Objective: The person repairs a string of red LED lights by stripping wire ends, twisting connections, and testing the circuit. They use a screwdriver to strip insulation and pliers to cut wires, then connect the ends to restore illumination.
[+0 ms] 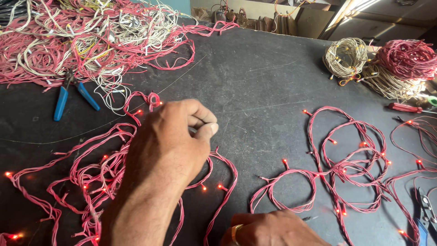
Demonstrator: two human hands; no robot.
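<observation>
The left hand [168, 146] was closed, fingertips pinched on something too small to identify, above the lit string of red-wired lights [104, 177] at the dark tabletop's [255, 82] near-left edge; the right hand [273, 228], partly out of view at the near edge, lay beside another lit red-wired string [341, 164]; its grip could not be told.

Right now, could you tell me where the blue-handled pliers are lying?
In the head view, the blue-handled pliers lie upper left on the dark table, at the edge of the tangled pink-and-white wire heap.
</observation>
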